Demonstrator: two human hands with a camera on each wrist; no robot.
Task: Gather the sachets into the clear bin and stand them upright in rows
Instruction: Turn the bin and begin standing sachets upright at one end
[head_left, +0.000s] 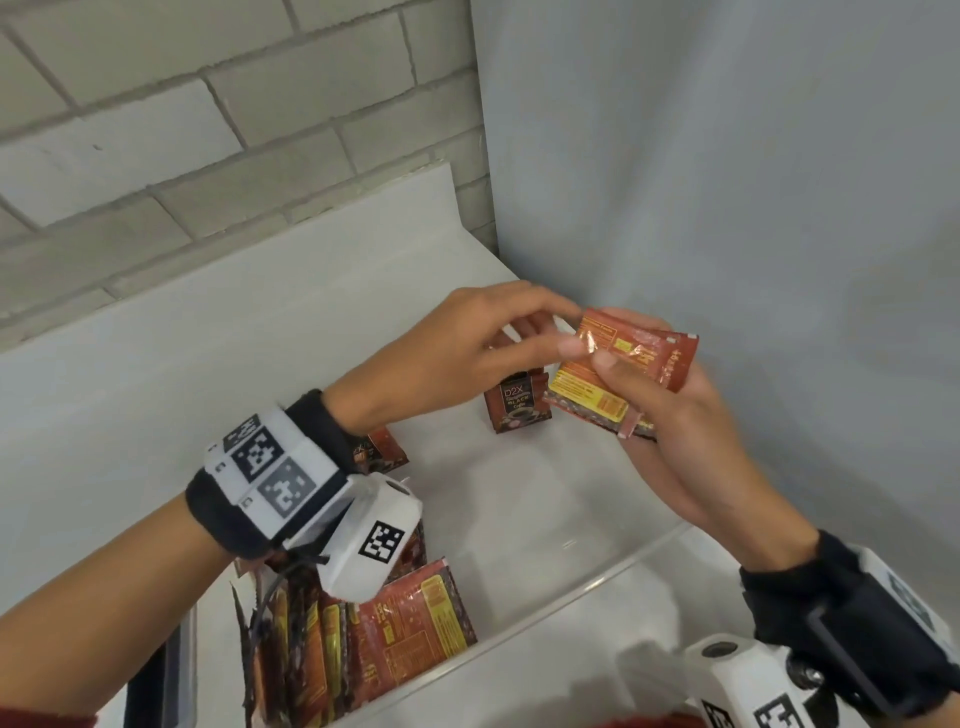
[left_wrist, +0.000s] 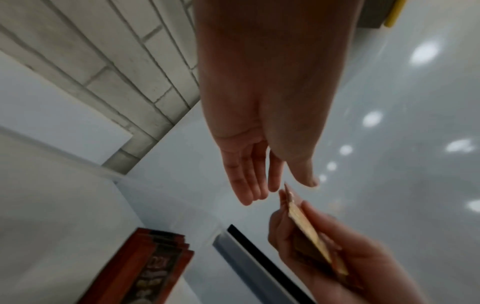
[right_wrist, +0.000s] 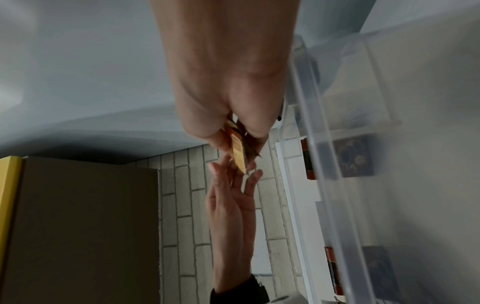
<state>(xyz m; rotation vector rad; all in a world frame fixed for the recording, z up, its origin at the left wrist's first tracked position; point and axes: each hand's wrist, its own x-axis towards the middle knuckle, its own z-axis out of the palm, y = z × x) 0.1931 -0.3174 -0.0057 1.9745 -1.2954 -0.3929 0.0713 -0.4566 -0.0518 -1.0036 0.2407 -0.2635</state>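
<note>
My right hand (head_left: 610, 358) holds a small stack of red-and-yellow sachets (head_left: 623, 379) above the white counter, thumb on top. The left hand (head_left: 563, 327) reaches across with straight fingers, and its fingertips (left_wrist: 249, 191) are at the stack's top edge (left_wrist: 288, 193) without gripping it. From the right wrist, the stack (right_wrist: 237, 152) shows edge-on under my right hand (right_wrist: 228, 127). The clear bin (head_left: 571, 587) lies below, with a row of sachets (head_left: 337, 649) upright at its left end. Two loose sachets are on the counter: one (head_left: 517, 410) under the hands, one (head_left: 382, 447) partly hidden by my left wrist.
A brick wall (head_left: 208, 130) stands behind the counter (head_left: 208, 364) and a smooth grey wall (head_left: 727, 182) closes the right side. A brown box with a yellow edge (right_wrist: 78, 226) shows in the right wrist view. Most of the bin's floor (head_left: 597, 649) right of the row is bare.
</note>
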